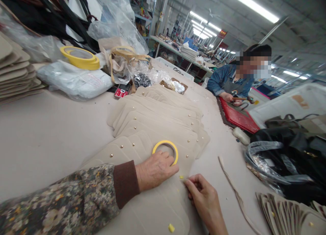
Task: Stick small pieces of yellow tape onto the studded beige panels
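Nearest, a yellow tape scrap [171, 228] on a beige panel [158, 208]; just beyond, the right hand [203, 196] at the panel's edge, beside a second tape tab [181, 177]; cannot tell whether its grip is clamped on that edge; left hand [156, 170] over the panels, grip closed on the yellow tape roll [165, 142]; step in hand looks like tabbing panel edges; next move seems to call for pressing the tab flat, roll kept clear; farther, overlapping studded panels [163, 123] fan up the table [63, 126].
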A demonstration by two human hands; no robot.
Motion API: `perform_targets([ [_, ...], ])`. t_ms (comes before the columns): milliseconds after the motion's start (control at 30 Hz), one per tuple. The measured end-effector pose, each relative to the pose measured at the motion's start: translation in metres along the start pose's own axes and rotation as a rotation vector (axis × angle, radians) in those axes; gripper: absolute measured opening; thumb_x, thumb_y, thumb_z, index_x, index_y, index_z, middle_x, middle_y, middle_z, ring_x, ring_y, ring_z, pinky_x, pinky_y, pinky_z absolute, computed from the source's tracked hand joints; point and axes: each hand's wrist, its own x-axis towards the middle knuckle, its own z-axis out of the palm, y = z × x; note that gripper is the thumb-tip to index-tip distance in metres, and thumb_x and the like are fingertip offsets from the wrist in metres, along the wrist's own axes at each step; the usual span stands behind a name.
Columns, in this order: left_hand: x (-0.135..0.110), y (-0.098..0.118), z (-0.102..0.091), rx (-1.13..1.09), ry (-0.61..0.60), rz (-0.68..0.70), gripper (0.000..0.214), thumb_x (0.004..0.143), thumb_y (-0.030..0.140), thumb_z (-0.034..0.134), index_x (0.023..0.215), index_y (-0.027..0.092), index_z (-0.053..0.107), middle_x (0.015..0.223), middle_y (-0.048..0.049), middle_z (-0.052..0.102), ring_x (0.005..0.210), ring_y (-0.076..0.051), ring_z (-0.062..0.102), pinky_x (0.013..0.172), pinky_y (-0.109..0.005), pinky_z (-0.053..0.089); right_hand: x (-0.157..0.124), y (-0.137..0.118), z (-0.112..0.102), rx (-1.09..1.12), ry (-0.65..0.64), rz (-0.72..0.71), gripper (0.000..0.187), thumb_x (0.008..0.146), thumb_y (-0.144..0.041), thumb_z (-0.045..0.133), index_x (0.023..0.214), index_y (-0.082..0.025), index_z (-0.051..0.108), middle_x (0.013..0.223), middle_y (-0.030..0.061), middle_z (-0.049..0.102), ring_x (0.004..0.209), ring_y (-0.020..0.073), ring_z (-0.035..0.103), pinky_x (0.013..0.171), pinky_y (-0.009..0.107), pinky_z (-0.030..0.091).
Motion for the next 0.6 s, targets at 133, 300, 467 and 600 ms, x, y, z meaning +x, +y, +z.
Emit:
perform_targets([
  [133,0.0,-0.001,0.002,-0.009,0.017,0.007,0.007,0.093,0.014,0.051,0.089,0.018,0.054,0.081,-0.0055,0.055,0.075,-0.021,0.046,0.063,-0.033,0.033,-0.01,0.001,0.005,-0.019,0.033,-0.175,0.031,0.086,-0.048,0.059,0.083,-0.021,0.072,0.081,0.0062,0.074,0.074,0.0203,0.068,0.068,0.027,0.053],
  [300,0.001,0.0,0.0,-0.018,0.014,0.005,0.01,0.094,0.013,0.048,0.087,0.018,0.054,0.08,-0.0057,0.054,0.073,-0.021,0.046,0.063,-0.034,0.035,-0.006,-0.003,0.018,-0.175,0.148,-0.25,0.029,0.089,-0.043,0.055,0.085,-0.02,0.072,0.082,0.0067,0.074,0.072,0.0198,0.068,0.069,0.028,0.05],
  [467,0.003,-0.001,-0.009,-0.035,0.046,0.03,0.013,0.094,0.011,0.044,0.085,0.017,0.052,0.082,-0.0057,0.054,0.073,-0.021,0.047,0.063,-0.033,0.037,0.002,-0.017,0.019,-0.238,0.087,-0.212,0.027,0.089,-0.038,0.055,0.076,-0.021,0.07,0.073,0.0036,0.071,0.065,0.0175,0.064,0.064,0.026,0.045],
  [600,0.002,-0.006,-0.016,-0.092,0.113,0.044,0.016,0.095,0.01,0.04,0.089,0.017,0.052,0.082,-0.0037,0.055,0.069,-0.018,0.049,0.061,-0.03,0.039,-0.005,-0.022,0.016,-0.161,-0.015,-0.13,0.033,0.088,-0.04,0.057,0.065,-0.02,0.069,0.064,0.0002,0.068,0.06,0.0156,0.061,0.058,0.024,0.041],
])
